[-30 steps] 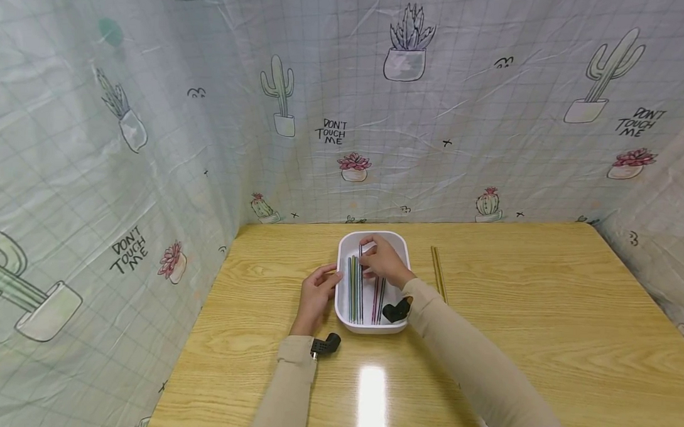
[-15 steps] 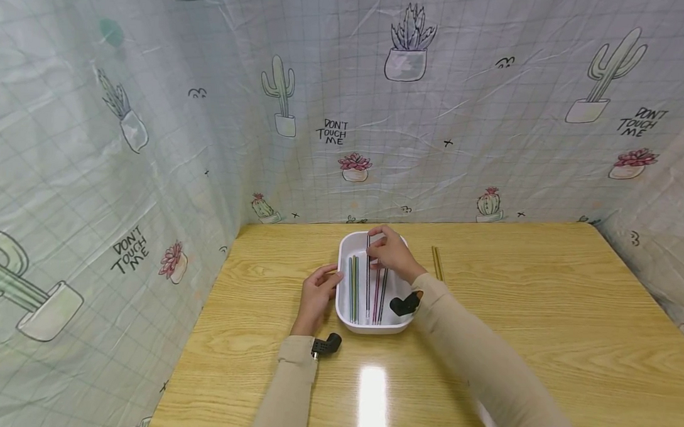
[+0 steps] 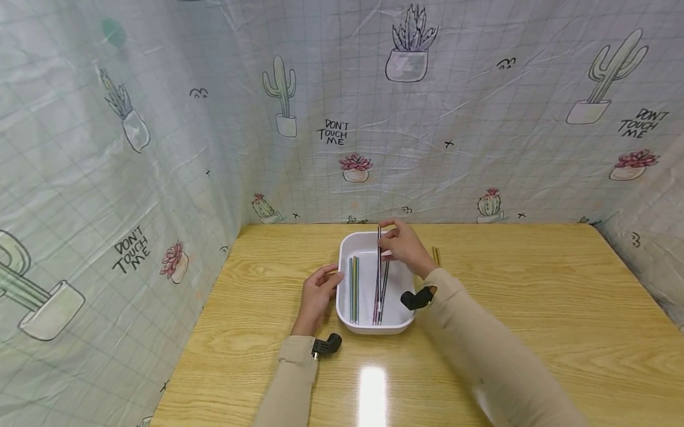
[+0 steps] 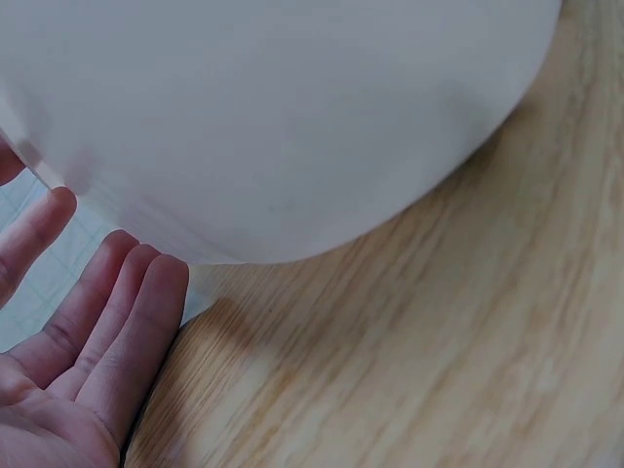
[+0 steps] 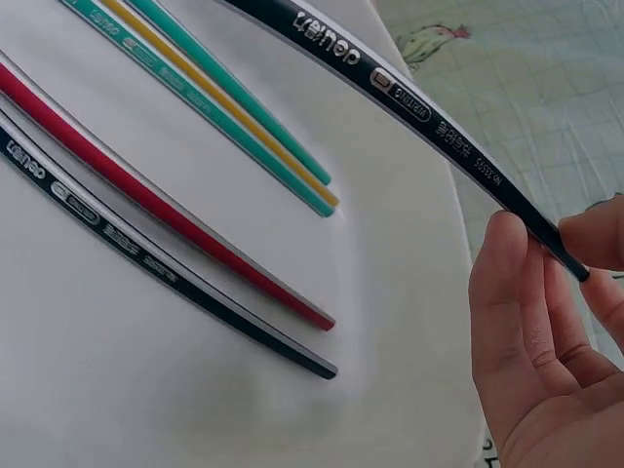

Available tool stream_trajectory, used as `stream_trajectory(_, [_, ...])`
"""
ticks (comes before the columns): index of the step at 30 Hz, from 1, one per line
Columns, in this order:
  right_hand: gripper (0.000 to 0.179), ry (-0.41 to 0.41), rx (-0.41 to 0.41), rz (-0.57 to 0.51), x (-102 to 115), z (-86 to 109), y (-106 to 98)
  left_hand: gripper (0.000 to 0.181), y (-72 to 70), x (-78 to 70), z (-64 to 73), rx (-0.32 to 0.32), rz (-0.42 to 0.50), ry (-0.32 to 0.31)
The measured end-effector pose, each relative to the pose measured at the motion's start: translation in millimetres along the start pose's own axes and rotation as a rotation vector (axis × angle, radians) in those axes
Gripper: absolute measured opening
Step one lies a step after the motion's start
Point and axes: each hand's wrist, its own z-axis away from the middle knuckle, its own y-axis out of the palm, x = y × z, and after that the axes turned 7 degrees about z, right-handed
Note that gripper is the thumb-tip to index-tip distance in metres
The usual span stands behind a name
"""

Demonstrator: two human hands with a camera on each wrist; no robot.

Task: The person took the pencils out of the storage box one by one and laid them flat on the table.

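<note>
the left hand (image 3: 314, 298) has loosely extended fingers touching the tray (image 3: 372, 329). inside lie three pencils (image 3: 354, 289). the dark pencil (image 5: 424, 115) slants over the tray, looking light, stiff and smooth; pinched by one end it could pivot, so mid-length seems the steadier hold. below lie a red pencil (image 5: 166, 200) and a black one (image 5: 127, 239). the right hand (image 3: 410, 248) pinches the dark pencil's far end. gold sticks (image 3: 434, 253) lie rightward.
</note>
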Motion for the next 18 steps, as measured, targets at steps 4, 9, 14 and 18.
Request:
stream_trajectory(4, [0.045, -0.025, -0.015, -0.007, -0.7, 0.8, -10.4, 0.035, -0.6, 1.2, -0.9, -0.005, -0.005, -0.004])
stream_trajectory(9, [0.047, -0.016, -0.032, -0.011, -1.5, 3.1, -24.9, 0.035, -1.3, 2.0, -0.9, -0.008, -0.009, -0.006])
stream_trajectory(14, [0.049, -0.001, -0.047, -0.03, -4.4, 6.6, -41.3, 0.036, -1.2, 1.8, -0.6, -0.005, -0.007, -0.008])
stream_trajectory(18, [0.047, 0.012, -0.065, -0.026, -10.5, 7.9, -52.5, 0.038, -0.8, 0.3, 0.2, 0.001, -0.01, -0.004])
